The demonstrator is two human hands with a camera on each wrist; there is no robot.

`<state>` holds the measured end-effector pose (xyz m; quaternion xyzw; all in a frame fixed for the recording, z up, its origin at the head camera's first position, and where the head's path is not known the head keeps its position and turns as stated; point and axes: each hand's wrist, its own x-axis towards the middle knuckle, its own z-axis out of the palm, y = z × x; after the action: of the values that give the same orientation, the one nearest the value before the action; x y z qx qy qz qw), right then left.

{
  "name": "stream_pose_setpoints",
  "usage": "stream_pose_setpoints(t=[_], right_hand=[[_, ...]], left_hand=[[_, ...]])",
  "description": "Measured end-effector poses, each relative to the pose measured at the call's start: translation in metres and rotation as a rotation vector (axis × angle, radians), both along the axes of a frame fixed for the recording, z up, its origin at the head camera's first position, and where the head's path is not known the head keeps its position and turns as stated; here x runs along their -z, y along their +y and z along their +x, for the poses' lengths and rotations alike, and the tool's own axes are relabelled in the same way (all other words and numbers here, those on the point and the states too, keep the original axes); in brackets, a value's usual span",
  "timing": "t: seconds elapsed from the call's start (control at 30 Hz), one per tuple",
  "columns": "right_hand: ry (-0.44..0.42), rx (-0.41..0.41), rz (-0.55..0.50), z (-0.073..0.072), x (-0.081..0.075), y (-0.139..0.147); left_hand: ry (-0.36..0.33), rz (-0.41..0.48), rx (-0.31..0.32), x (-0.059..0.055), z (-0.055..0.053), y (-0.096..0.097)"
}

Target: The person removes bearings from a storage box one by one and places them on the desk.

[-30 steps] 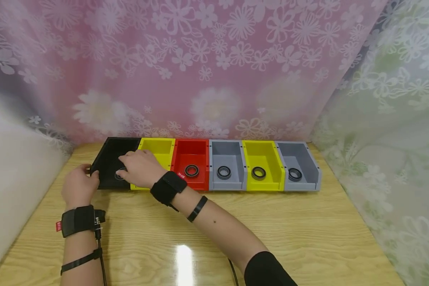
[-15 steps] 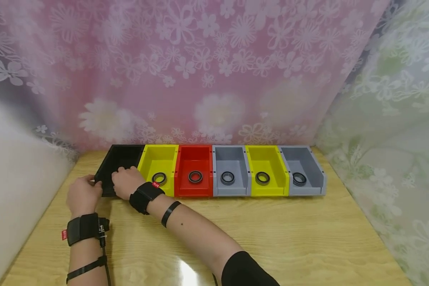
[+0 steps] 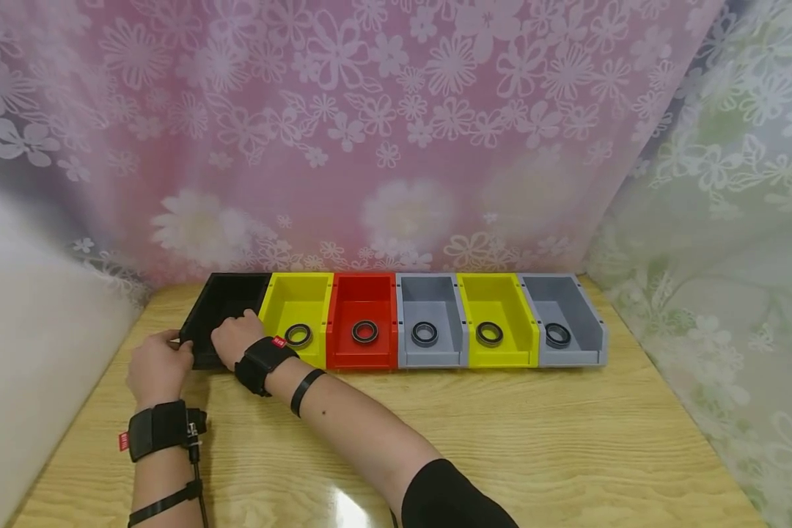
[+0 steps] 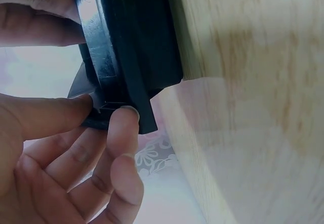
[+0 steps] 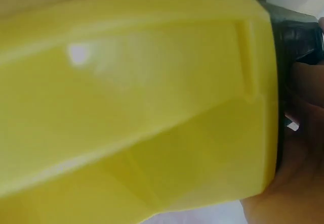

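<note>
At the left end of a row of bins stands a black bin. My left hand pinches its left front corner; the left wrist view shows the thumb and fingertips against the black edge. My right hand reaches over the bin's front into it, with its fingers mostly hidden. I cannot tell what they hold there. In the right wrist view that hand is partly covered by the yellow bin. A ball bearing lies in this neighbouring yellow bin.
Rightward, a red bin, a grey bin, another yellow bin and another grey bin each contain one bearing. They stand on a wooden table, before a pink flowered curtain.
My right hand has moved left and down from the yellow bin into the black bin, uncovering the yellow bin's bearing and hiding the black bin's. My left hand stays on the corner. The view shifts slightly.
</note>
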<state>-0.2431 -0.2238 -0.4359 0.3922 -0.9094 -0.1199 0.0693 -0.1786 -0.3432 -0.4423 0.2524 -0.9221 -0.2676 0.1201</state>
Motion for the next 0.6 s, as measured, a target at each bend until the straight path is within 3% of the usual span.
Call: stream_pose_setpoints(t=[0.23, 0.6], right_hand=[[0.052, -0.002, 0.032, -0.006, 0.010, -0.007], [-0.037, 0.045, 0.060, -0.016, 0.006, -0.015]], left_hand=[[-0.007, 0.006, -0.001, 0.001, 0.003, 0.000], [-0.025, 0.025, -0.010, -0.002, 0.001, 0.002]])
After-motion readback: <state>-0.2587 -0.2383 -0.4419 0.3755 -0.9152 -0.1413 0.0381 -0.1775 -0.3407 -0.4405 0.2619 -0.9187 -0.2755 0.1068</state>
